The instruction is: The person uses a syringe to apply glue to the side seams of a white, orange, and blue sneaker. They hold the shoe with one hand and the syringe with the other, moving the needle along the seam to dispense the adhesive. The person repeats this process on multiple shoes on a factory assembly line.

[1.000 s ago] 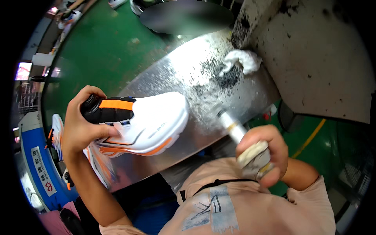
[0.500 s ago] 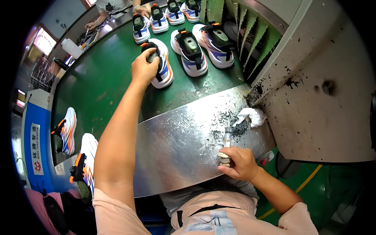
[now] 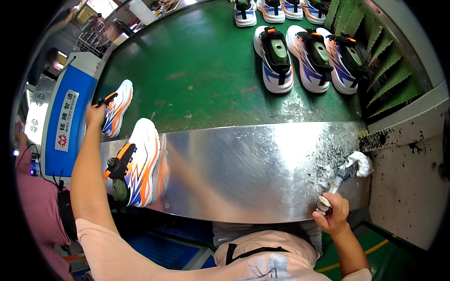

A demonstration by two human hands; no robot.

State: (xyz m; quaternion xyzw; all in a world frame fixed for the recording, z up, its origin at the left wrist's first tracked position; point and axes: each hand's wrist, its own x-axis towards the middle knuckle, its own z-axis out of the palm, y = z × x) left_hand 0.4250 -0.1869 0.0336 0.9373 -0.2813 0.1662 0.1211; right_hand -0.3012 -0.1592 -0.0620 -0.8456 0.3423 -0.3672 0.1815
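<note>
At the far left, my left hand (image 3: 95,114) has its fingers closed at the ankle opening of a white, orange and blue sneaker (image 3: 121,108) lying on its side, though the fingertips are partly hidden. Nearer to me a matching sneaker (image 3: 144,164) with a black dial strap and a green insert in its heel lies across the metal edge. My right hand (image 3: 335,213), with pale covers on some fingertips, grips a clear syringe-like tube (image 3: 336,181) with a dark front end. Just beyond its tip sits a crumpled white cloth (image 3: 363,164).
Three sneakers (image 3: 277,61) stand upright in a row on the green table (image 3: 187,75), with several more behind. A steel plate (image 3: 243,173) forms the near edge, smeared black at right. Green flaps (image 3: 391,79) hang at the machine's opening. Someone in pink (image 3: 40,201) is at left.
My left hand has let go of the sneaker beside the upright pair and moved left to the sneaker lying there. My right hand keeps the tube. The view has swung left.
</note>
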